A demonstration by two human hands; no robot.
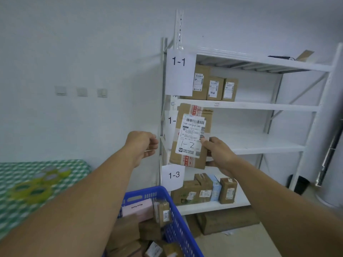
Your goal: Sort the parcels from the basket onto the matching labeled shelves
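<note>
Right hand grips cardboard parcel by right edge, thumb on label handwritten "1-2". Left hand just left of parcel, fingers loosely curled, holding nothing. Parcel upright before middle tier of white shelving unit. Boxes on tiers signed "1-1" and "1-3". Blue basket below, holding more parcels.

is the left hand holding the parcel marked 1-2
No, only the right hand grips the parcel marked 1-2; the left hand is off to its side, not touching it.
</note>
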